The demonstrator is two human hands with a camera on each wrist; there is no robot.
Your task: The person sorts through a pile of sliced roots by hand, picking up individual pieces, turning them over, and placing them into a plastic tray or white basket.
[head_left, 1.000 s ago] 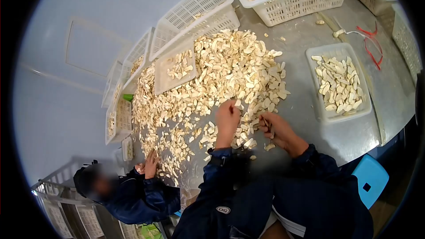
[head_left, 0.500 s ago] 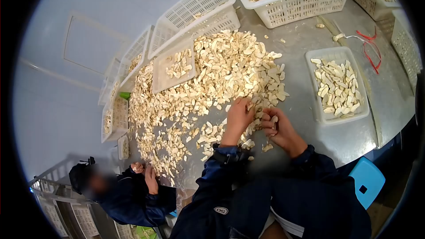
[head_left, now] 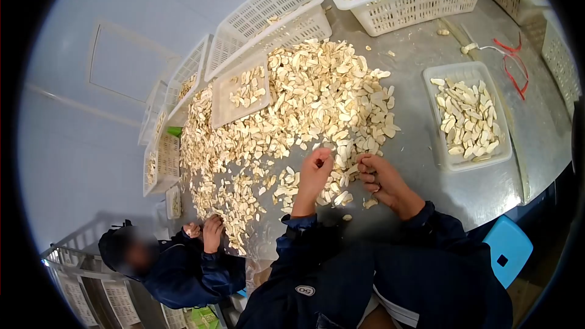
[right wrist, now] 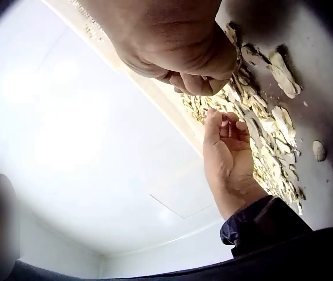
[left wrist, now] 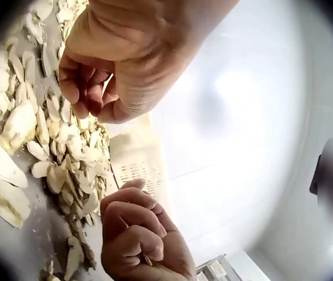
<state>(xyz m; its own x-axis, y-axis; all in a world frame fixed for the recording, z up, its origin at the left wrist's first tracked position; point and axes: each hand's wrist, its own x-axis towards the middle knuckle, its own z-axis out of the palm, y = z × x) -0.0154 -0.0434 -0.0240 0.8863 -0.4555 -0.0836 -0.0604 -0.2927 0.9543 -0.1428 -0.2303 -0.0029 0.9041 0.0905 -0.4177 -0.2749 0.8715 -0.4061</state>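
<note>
A heap of pale dried slices (head_left: 317, 100) covers the metal table (head_left: 408, 109). At its near edge is my left hand (head_left: 314, 178), palm turned inward and fingers loosely bent; nothing shows between them in the right wrist view. My right hand (head_left: 387, 184) hovers just to its right, over the table, with fingers curled into the palm. A brown edge of a slice (left wrist: 146, 259) pokes out between those curled fingers in the left wrist view; the rest of it is hidden. Loose slices (head_left: 341, 198) lie below and between the two hands.
To the right stands a shallow white tray (head_left: 434, 123) of slices. Another clear tray (head_left: 220, 109) sits on the heap. White slotted baskets (head_left: 420, 12) line the far edge. A red cord (head_left: 515, 73) lies at right. At left, another person's hands (head_left: 212, 231) work by the heap.
My left hand moved right toward the right hand, then back left. My right hand's fingers closed in over the slices they showed earlier. The other person's hands shifted slightly.
</note>
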